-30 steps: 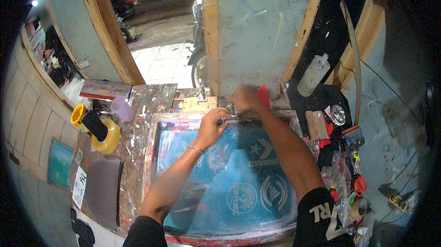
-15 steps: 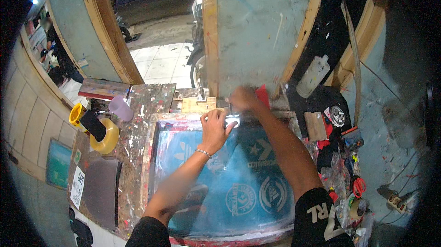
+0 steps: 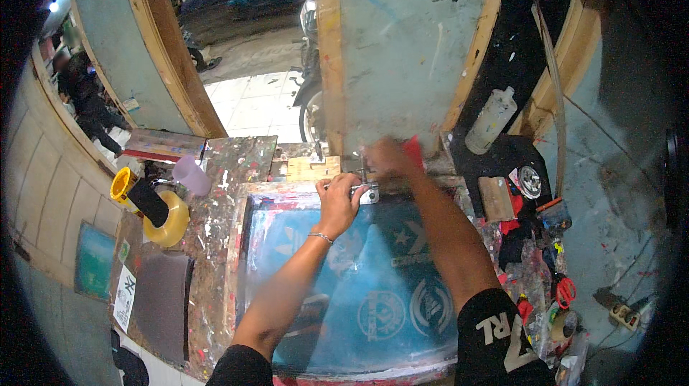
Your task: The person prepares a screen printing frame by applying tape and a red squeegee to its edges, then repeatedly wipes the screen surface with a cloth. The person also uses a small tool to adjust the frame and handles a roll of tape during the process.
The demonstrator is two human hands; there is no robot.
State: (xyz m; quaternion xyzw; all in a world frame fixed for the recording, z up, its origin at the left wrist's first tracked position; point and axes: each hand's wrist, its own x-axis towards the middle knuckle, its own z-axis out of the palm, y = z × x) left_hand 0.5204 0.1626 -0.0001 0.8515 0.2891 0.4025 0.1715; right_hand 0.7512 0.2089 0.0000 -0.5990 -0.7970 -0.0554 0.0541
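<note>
A blue printing screen point(image 3: 323, 321) with white designs lies in a paint-stained frame before me. My left hand point(image 3: 337, 206) grips a metal clamp point(image 3: 369, 196) at the middle of the frame's far edge, fingers curled over it, thumb against its side. My right hand point(image 3: 387, 160) is closed and blurred at the top of the clamp's upright bolt; what its fingers hold is hidden. A pale wooden block point(image 3: 305, 170) sits left of the clamp, and a red piece point(image 3: 415, 147) is behind my right hand.
The stained bench point(image 3: 215, 235) holds tape rolls point(image 3: 165, 231), a lilac cup point(image 3: 190, 174) and a dark pad point(image 3: 161, 307). Right are a bottle point(image 3: 488, 120), scraps and scissors point(image 3: 563, 285). Beyond are door panels point(image 3: 395, 48), a motorbike point(image 3: 308, 99) and a person point(image 3: 86, 91) at far left.
My left hand has turned more upright on the clamp, exposing more of its metal. My right hand keeps moving blurrily at the bolt. The person at far left shows more fully.
</note>
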